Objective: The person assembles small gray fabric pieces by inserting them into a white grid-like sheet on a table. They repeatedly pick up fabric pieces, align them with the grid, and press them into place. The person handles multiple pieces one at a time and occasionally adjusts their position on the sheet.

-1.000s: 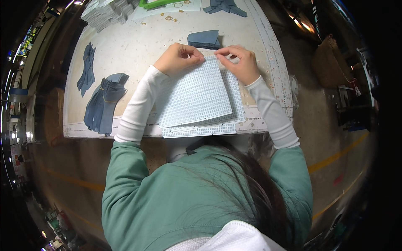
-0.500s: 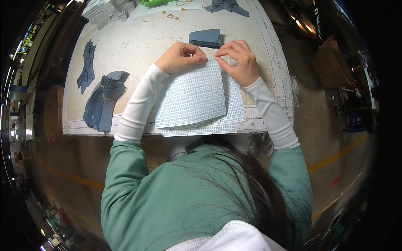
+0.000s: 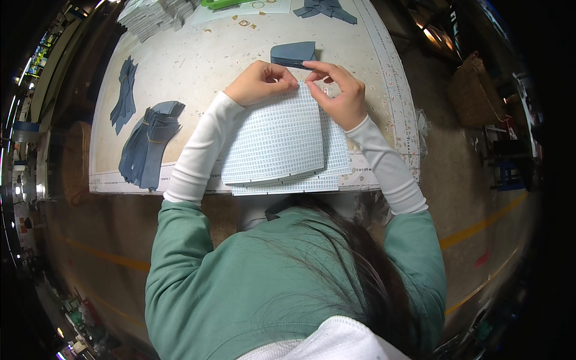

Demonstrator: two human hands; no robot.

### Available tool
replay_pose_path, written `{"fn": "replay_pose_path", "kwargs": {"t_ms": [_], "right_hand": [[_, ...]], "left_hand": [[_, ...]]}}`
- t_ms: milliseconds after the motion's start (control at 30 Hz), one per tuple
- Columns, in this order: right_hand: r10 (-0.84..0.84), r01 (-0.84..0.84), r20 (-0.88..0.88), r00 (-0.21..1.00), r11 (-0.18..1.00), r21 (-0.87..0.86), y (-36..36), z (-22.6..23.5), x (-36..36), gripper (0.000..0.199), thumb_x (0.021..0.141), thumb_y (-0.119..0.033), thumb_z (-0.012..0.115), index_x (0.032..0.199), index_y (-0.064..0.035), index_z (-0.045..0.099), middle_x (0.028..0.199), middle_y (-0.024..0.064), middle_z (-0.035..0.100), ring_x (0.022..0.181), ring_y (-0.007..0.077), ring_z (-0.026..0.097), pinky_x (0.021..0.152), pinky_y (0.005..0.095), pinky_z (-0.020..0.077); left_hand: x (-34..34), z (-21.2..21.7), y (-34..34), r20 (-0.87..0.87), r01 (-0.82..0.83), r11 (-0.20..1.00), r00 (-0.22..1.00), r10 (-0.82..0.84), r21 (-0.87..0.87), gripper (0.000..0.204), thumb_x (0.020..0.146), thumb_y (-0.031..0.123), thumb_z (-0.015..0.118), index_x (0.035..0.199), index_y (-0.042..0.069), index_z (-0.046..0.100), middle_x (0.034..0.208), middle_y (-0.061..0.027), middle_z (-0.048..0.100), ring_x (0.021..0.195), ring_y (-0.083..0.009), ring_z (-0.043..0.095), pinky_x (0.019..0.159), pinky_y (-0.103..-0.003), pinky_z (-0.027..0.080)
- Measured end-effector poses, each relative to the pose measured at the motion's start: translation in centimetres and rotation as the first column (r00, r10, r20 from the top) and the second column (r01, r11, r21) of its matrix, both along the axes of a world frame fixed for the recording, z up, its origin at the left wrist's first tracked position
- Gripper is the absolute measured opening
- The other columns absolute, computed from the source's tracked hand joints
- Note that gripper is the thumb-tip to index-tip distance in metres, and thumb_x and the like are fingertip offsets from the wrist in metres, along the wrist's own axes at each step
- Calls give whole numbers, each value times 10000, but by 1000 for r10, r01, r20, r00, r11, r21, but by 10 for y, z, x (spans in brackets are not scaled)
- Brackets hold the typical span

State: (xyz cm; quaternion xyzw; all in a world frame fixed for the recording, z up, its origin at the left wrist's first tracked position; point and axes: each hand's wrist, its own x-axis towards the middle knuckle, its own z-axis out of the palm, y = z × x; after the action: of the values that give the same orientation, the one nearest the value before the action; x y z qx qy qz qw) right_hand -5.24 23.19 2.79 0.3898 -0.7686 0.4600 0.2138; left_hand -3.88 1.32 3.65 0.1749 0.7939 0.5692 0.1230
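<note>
A stack of white sheets (image 3: 273, 141) printed with rows of small pale-blue labels lies in front of me, its top sheet bowed upward. At its far edge my left hand (image 3: 262, 83) pinches the top sheet between thumb and fingers. My right hand (image 3: 338, 90) is just to the right, thumb and a finger nearly meeting at the sheet's far corner; anything between them is too small to make out. Its index finger reaches forward to the near edge of a short stack of blue-grey cut pieces (image 3: 293, 53).
To the left on the white table (image 3: 198, 72) lie a banded bundle of blue-grey pieces (image 3: 147, 144) and a smaller bundle (image 3: 125, 95). At the far side are more blue pieces (image 3: 326, 9), a grey pile (image 3: 157, 17), a green object (image 3: 225, 3) and rubber bands (image 3: 244, 23).
My right index finger has straightened and moved forward to the blue-grey stack, while its thumb stays by the sheet's corner. My left hand has shifted only slightly to the right.
</note>
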Motion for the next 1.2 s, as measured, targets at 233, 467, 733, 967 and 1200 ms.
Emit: {"fn": "replay_pose_path", "kwargs": {"t_ms": [233, 467, 733, 967, 1200], "right_hand": [[98, -100, -52, 994, 994, -50, -7, 0, 5, 545, 711, 78, 676, 1213, -124, 611, 1059, 60, 596, 838, 132, 668, 763, 260, 552], [163, -120, 225, 961, 974, -191, -6, -6, 2, 684, 700, 109, 669, 1317, -135, 508, 1092, 76, 532, 843, 147, 663, 744, 246, 572], [183, -153, 192, 964, 975, -160, 1, 1, -5, 737, 720, 104, 645, 1381, -147, 437, 1255, 109, 455, 971, 220, 644, 770, 272, 576], [201, -195, -91, 975, 979, 63, -4, -3, -2, 709, 736, 114, 602, 1371, -163, 452, 1260, 95, 464, 967, 223, 645, 772, 291, 584], [205, -182, 158, 966, 972, -150, -4, -5, 2, 698, 739, 140, 588, 1364, -142, 459, 1269, 111, 467, 961, 209, 642, 748, 299, 585]], "left_hand": [[2, -2, 4, -30, 17, 999, 999, -17, 29, 163, 864, 102, 611, 937, -13, 701, 857, -53, 695, 800, -101, 623, 789, -239, 501], [1, -4, 5, -41, 36, 999, 999, -36, -2, 170, 860, 109, 618, 941, -14, 703, 851, -56, 694, 793, -108, 625, 784, -243, 504], [2, -1, -3, -54, -7, 995, 999, 2, -97, 169, 862, 101, 608, 949, -8, 705, 875, -69, 703, 814, -118, 638, 807, -250, 509], [2, -10, 2, -39, 45, 999, 998, -46, -20, 165, 860, 102, 608, 942, -3, 705, 861, -50, 701, 805, -106, 635, 803, -252, 504], [3, -8, 4, -53, 47, 997, 997, -50, -57, 166, 868, 110, 604, 937, -2, 705, 849, -51, 699, 797, -95, 627, 792, -242, 502]]}}
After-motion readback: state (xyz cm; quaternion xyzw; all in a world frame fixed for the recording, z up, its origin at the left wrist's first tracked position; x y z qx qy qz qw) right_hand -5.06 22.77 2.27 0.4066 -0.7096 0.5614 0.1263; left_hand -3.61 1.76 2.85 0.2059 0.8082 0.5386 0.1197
